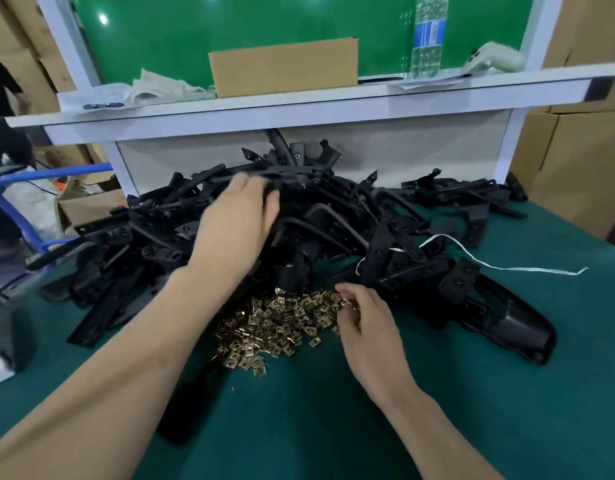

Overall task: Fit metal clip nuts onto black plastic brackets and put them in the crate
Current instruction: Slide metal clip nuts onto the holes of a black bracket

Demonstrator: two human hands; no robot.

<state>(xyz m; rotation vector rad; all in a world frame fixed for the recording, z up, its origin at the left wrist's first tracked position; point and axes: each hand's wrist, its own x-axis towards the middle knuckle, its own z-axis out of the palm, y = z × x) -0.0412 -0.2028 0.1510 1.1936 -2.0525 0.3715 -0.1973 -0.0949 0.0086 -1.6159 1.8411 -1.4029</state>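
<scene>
The brackets [333,216] lie heaped toward the far edge of the table [455,410] with the clips [278,323] piled just in front, so the left hand [240,216] lays stretched fingers on the heap, seemingly choosing one, while the right hand [364,323] pinches clips.

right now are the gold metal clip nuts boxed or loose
Loose: the gold metal clip nuts lie heaped straight on the green table cover.

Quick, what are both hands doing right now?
Left hand: open, resting on the brackets.
Right hand: curled, pinching clips.
</scene>
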